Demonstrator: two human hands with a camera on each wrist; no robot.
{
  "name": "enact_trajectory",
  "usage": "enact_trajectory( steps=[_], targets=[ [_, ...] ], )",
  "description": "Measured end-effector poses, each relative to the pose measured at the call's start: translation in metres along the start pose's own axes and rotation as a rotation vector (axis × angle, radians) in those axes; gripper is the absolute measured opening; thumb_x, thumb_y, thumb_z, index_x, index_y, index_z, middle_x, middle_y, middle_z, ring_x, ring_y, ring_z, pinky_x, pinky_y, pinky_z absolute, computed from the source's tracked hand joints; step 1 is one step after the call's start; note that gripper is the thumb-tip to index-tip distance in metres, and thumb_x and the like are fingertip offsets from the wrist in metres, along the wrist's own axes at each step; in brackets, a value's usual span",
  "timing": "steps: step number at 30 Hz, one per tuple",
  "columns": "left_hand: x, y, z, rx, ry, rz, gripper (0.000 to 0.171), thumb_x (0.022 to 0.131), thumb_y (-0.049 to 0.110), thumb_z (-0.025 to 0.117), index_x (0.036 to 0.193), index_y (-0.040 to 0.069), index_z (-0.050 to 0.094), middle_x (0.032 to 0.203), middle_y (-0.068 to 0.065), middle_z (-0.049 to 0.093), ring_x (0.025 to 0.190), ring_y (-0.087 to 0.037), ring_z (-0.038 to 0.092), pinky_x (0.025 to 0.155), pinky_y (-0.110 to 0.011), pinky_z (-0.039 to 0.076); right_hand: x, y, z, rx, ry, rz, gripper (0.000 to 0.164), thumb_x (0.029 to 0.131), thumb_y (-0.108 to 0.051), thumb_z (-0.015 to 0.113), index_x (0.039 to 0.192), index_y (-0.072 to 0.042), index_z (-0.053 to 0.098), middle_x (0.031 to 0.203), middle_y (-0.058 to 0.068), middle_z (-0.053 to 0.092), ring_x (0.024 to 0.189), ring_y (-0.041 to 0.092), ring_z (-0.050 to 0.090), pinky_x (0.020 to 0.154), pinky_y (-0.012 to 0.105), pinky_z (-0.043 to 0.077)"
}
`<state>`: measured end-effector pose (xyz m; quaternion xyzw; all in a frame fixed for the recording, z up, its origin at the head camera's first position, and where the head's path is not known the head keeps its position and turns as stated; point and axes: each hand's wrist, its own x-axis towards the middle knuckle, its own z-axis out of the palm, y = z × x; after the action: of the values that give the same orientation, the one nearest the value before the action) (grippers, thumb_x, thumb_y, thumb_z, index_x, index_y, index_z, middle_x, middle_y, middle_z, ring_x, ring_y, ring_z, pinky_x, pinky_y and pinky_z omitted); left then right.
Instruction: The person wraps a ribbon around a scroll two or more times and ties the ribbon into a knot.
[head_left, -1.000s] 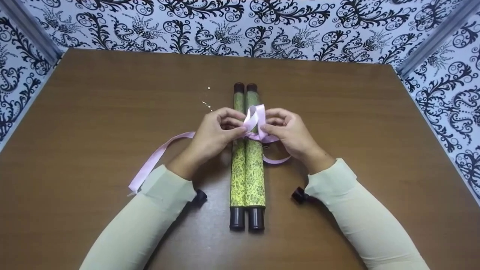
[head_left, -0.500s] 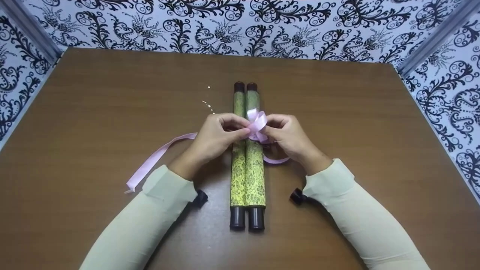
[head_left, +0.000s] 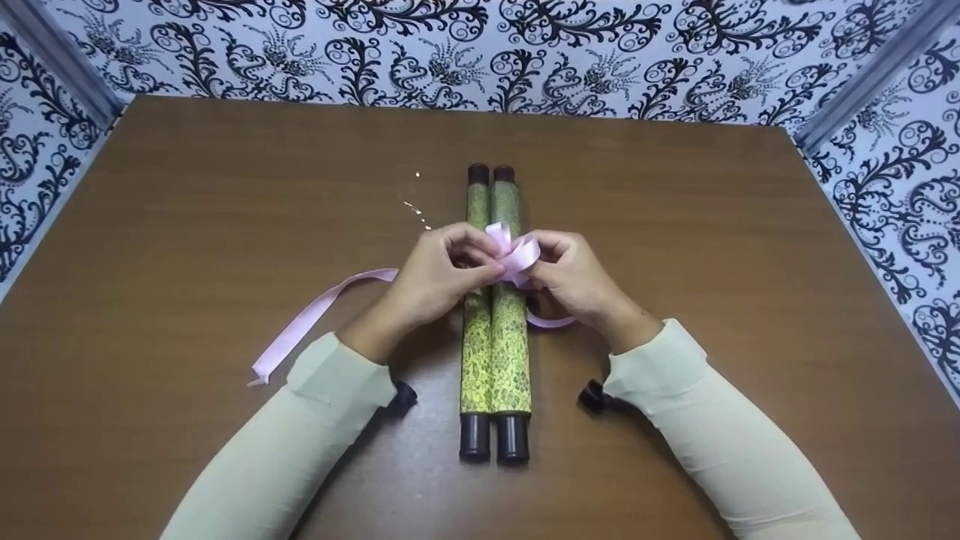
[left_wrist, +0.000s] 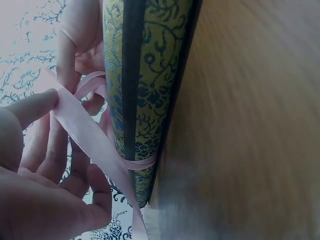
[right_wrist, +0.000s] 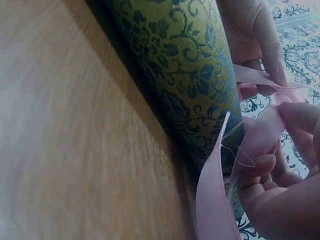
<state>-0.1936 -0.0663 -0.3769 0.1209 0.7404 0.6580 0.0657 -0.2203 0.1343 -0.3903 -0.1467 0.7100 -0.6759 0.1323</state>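
Two parallel rolls of a scroll (head_left: pixel 495 352), covered in yellow-green floral fabric with dark end knobs, lie lengthwise on the table. A pink ribbon (head_left: pixel 519 259) goes around them and stands up in loops near their middle. My left hand (head_left: pixel 439 266) pinches the ribbon between thumb and fingers just over the rolls. From the right, my right hand (head_left: pixel 574 274) pinches another part of the ribbon, a loop showing at its fingertips. In the right wrist view a frayed ribbon end (right_wrist: pixel 215 185) hangs beside the roll with loose threads. The knot itself is hidden behind the fingers.
A long ribbon tail (head_left: pixel 307 322) trails across the brown table (head_left: pixel 187 225) left of the rolls. Small pale flecks (head_left: pixel 415 211) lie beyond my left hand. Dark wrist cameras (head_left: pixel 401 397) sit under both sleeves. Patterned walls (head_left: pixel 450 60) border the table.
The tall upright ribbon loop has been folded down and crossed into smaller loops between my hands. Both hands have lowered slightly toward the near side, still pinching ribbon.
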Motion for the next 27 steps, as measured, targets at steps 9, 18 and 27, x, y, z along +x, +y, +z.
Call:
enact_trajectory(
  steps=[9, 18, 27],
  targets=[
    [0.0003, -0.0020, -0.0013, -0.005, -0.034, -0.054, 0.059, 0.083, 0.005, 0.079, 0.136, 0.005, 0.052, 0.088, -0.010, 0.073, 0.077, -0.015, 0.070, 0.069, -0.025, 0.055, -0.0009, 0.0008, -0.0018, -0.055, -0.056, -0.060, 0.025, 0.084, 0.008, 0.067, 0.094, -0.013, 0.073, 0.091, -0.001, 0.071, 0.083, 0.014, 0.065, 0.072, 0.023, 0.054],
    [0.0008, -0.0041, -0.0014, 0.042, -0.014, -0.019, 0.022, 0.084, 0.008, 0.079, 0.101, 0.000, 0.067, 0.085, -0.008, 0.072, 0.072, -0.009, 0.065, 0.067, -0.021, 0.054, -0.0004, 0.0022, -0.0011, -0.125, -0.079, -0.079, 0.012, 0.088, 0.002, 0.069, 0.099, -0.001, 0.072, 0.091, 0.000, 0.071, 0.081, 0.012, 0.065, 0.072, 0.023, 0.053],
    [0.0008, -0.0032, -0.0020, 0.056, 0.014, -0.024, 0.016, 0.087, 0.011, 0.077, 0.098, 0.000, 0.071, 0.084, -0.005, 0.070, 0.069, -0.009, 0.062, 0.063, -0.021, 0.053, -0.0005, 0.0029, -0.0026, -0.208, -0.088, -0.077, 0.015, 0.090, -0.004, 0.070, 0.101, 0.005, 0.070, 0.085, -0.003, 0.069, 0.077, 0.011, 0.063, 0.068, 0.023, 0.052]
  ],
)
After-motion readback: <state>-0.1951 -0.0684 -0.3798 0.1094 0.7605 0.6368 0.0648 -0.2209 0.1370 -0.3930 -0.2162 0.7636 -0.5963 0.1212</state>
